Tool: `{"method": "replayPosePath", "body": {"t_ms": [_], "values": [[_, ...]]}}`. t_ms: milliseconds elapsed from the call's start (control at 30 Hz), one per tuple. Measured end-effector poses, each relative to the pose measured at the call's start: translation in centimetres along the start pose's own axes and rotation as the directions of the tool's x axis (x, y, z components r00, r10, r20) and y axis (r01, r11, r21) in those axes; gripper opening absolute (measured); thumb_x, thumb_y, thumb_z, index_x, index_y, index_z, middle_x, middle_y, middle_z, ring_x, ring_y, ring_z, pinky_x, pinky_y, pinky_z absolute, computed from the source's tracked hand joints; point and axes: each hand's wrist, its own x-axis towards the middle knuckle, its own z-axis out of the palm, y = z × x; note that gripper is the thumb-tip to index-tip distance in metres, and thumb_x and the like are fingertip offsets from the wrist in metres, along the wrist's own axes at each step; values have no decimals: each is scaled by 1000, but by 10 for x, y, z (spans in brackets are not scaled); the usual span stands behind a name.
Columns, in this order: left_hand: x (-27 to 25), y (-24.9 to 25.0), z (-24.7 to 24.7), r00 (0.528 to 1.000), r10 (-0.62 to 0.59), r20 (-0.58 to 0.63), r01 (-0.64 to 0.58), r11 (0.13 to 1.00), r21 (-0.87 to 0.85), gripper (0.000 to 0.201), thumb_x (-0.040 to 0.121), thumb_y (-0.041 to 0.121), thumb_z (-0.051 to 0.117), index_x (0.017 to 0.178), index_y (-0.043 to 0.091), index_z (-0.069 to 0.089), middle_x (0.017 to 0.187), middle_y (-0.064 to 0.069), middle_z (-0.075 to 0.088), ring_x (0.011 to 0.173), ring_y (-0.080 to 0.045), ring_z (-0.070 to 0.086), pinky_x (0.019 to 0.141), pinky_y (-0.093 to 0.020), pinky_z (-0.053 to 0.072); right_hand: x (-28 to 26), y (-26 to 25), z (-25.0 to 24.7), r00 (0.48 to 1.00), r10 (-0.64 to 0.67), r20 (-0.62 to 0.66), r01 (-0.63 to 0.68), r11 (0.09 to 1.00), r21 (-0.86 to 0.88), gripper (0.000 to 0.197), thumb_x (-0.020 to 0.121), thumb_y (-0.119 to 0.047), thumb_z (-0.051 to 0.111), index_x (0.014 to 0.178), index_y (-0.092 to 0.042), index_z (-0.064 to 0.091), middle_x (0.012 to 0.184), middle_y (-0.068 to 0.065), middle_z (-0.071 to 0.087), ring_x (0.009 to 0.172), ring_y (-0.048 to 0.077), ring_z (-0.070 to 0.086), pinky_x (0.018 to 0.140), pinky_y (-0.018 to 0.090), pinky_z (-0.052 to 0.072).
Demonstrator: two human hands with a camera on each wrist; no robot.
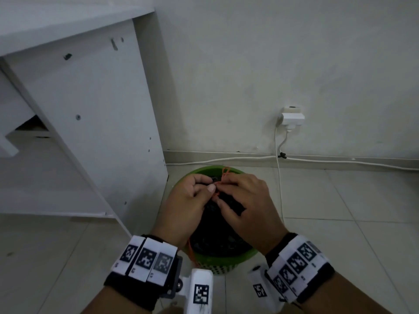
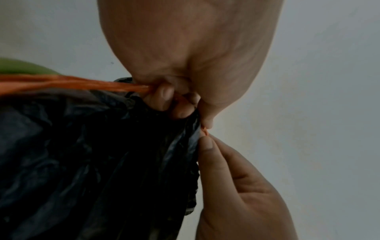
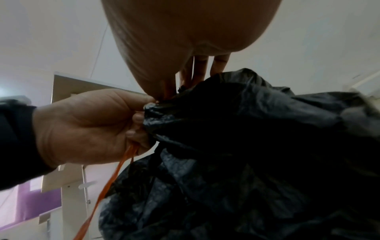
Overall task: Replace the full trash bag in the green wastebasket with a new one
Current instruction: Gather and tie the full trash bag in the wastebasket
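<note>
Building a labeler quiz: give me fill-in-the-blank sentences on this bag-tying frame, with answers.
1. The crinkled black plastic trash bag sits inside the round ____ plastic wastebasket.
2. Both hands pinch a thin ____ drawstring at the bag's gathered neck.
3. The left hand and right hand work ____ the wastebasket.

Answers: green; orange; above

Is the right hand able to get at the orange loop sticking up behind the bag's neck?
Probably yes. The orange loop rises just beyond the right hand, nothing between them, but that hand is pinching the drawstring at the black bag and must let go first.
</note>
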Motion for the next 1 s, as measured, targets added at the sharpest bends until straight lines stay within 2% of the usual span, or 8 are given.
{"method": "replayPosePath", "body": {"t_ms": [267,433,533,633,767,867,933,1000], "values": [[4,-4,-8,984,177,4,-169,934,316,9,90,24,69,83,29,67,75,10,74,74,-8,69,78,-39,56,1,9,3,986,-39,161,21,994,109,18,83,-30,67,71,-17,64,109,0,59,109,18,54,87,46,45],[8,-9,-8,960,272,-65,-232,905,356,12,87,22,73,81,32,70,77,14,71,74,-4,67,74,-29,56,6,7,-6,980,14,198,-62,970,234,25,84,-32,60,65,-17,58,107,-2,60,107,16,52,90,43,42],[7,-10,-10,944,322,-74,-267,876,403,14,87,23,73,79,33,70,77,18,70,74,1,65,70,-17,51,10,10,-15,971,-17,237,-19,988,151,30,86,-36,58,63,-16,59,103,-2,61,101,13,51,89,31,37],[8,-12,-11,928,365,-77,-296,846,444,9,88,27,72,81,32,70,76,19,70,74,2,66,67,-16,51,16,9,-26,952,-41,305,-8,988,156,33,87,-37,59,60,-18,56,94,-4,61,88,11,54,79,24,38],[11,-13,-14,911,408,-64,-333,818,469,5,91,33,67,86,32,69,80,18,68,78,3,64,69,-16,50,22,2,-39,933,118,340,-247,899,363,39,94,-32,53,63,-9,55,70,3,59,62,11,54,61,25,41],[13,-9,-15,878,478,25,-415,734,538,10,93,39,60,90,31,65,91,19,57,85,1,57,73,-8,40,25,-1,-37,919,316,234,-393,703,593,34,96,-29,51,78,-3,63,79,2,64,75,15,59,73,31,47],[15,-7,-16,869,493,39,-443,741,504,15,94,41,55,91,28,61,91,17,54,86,-3,55,73,-10,39,28,-7,-30,867,438,238,-416,373,830,31,97,-24,51,93,2,67,95,10,70,90,21,65,85,34,53],[16,-6,-18,872,486,60,-463,780,420,21,95,43,49,91,25,60,86,14,57,82,-7,57,71,-19,43,34,-12,-25,810,507,294,-344,5,939,34,99,-22,45,85,-1,68,89,17,71,87,27,69,83,36,57]]}}
